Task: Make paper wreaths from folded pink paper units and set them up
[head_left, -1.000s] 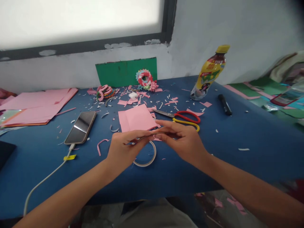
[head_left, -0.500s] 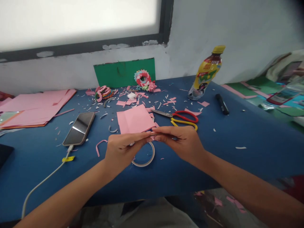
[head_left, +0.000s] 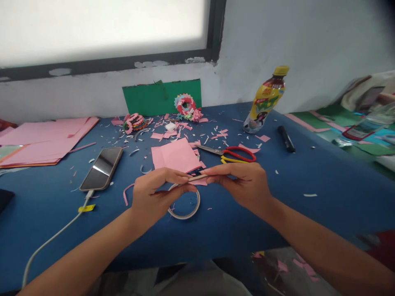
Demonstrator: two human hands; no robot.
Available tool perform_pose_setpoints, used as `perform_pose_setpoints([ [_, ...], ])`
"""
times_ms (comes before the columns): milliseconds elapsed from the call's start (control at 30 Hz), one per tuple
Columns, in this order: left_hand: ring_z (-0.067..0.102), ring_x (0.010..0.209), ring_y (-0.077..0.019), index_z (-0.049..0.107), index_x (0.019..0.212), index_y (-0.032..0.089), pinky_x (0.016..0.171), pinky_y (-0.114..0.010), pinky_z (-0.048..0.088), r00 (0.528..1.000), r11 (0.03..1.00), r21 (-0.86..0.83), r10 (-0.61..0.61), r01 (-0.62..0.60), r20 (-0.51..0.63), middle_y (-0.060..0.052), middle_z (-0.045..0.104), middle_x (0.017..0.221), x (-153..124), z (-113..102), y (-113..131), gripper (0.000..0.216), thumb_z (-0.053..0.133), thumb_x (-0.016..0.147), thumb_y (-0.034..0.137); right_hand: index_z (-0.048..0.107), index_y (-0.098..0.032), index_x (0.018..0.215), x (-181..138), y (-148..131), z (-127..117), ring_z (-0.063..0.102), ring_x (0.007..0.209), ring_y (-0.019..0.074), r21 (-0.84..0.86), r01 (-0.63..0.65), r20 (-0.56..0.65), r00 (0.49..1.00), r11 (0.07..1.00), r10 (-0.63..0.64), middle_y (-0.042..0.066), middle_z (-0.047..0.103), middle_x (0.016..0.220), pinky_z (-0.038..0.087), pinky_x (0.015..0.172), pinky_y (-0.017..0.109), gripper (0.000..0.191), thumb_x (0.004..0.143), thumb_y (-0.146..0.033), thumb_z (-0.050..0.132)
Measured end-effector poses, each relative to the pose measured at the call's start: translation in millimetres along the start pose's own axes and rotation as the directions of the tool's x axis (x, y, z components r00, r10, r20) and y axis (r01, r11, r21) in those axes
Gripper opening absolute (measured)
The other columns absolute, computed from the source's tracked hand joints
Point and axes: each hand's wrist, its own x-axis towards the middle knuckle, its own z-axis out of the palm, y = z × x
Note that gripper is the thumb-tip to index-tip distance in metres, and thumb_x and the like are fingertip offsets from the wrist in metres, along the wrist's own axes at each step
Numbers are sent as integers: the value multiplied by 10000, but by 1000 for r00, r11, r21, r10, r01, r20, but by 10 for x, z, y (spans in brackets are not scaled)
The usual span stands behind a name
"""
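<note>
My left hand [head_left: 157, 190] and my right hand [head_left: 242, 183] meet above the table, each pinching one end of a thin flat piece [head_left: 198, 178] between thumb and fingers. It shows edge-on, pale brown to pinkish, and looks like layered paper. Just beyond the fingers lies a creased pink paper sheet [head_left: 179, 155]. A narrow tape roll [head_left: 199, 201] lies flat below the hands, partly hidden by my left hand. Scissors [head_left: 212, 151] with one red and one yellow handle rest beyond my right hand.
A phone [head_left: 102, 168] on a charging cable [head_left: 51, 237] and stacked pink sheets [head_left: 61, 139] lie left. Paper scraps, paper rings [head_left: 185, 103] and a green board [head_left: 145, 98] are at the back. Right stand a bottle [head_left: 267, 100] and a black marker [head_left: 286, 139].
My hands have drawn slightly apart and the piece between them has tilted, so more of its edge shows. Both hands still pinch it. The view has shifted slightly.
</note>
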Motion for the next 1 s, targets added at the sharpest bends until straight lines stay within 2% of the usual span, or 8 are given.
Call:
perform_pose_setpoints([
  [133, 656, 649, -136, 620, 723, 180, 618, -219, 542, 994, 996, -27, 87, -86, 62, -8, 696, 674, 47, -20, 25, 208, 739, 617, 46, 670, -182, 821, 9, 10, -5, 664, 640, 103, -3, 32, 26, 999, 999, -32, 1, 717, 730, 520, 608, 172, 143, 792, -91, 563],
  [233, 656, 653, -139, 614, 714, 184, 608, -221, 541, 989, 994, -31, 104, -102, 101, -16, 697, 688, 66, -29, 43, 208, 737, 618, 46, 636, -173, 810, 12, 2, 8, 655, 683, 104, -48, 98, 48, 994, 994, -95, 13, 706, 755, 514, 647, 182, 122, 795, -83, 557],
  [467, 638, 608, -120, 585, 723, 203, 587, -217, 532, 998, 998, 38, 55, -54, -10, 10, 676, 678, 2, -13, 28, 219, 741, 629, 83, 597, -165, 893, -16, -22, 24, 645, 748, 113, -188, 277, 80, 960, 942, -267, 42, 699, 810, 507, 711, 197, 117, 801, -102, 562],
  [733, 633, 599, -99, 590, 720, 177, 582, -184, 529, 994, 993, 51, 111, -110, -13, 12, 677, 676, 3, 5, 34, 208, 744, 625, 75, 592, -188, 879, -18, -32, 25, 655, 669, 108, -311, 349, 73, 936, 884, -343, 17, 703, 745, 517, 654, 187, 125, 804, -108, 532],
  [900, 630, 582, -106, 599, 721, 195, 566, -200, 532, 997, 998, 64, -11, 17, -82, 25, 670, 659, -24, 34, 37, 196, 738, 632, 90, 614, -183, 915, -22, -23, 29, 668, 679, 112, -295, 303, 86, 953, 906, -290, 24, 714, 802, 529, 666, 183, 181, 808, -101, 493],
  [1000, 629, 567, -106, 609, 722, 195, 537, -190, 528, 994, 995, 68, -71, 76, -83, 25, 671, 645, -32, 45, 55, 166, 728, 647, 107, 635, -151, 877, -11, -20, 40, 670, 670, 118, -270, 266, 57, 964, 925, -260, 41, 715, 778, 525, 650, 178, 162, 787, -97, 511],
])
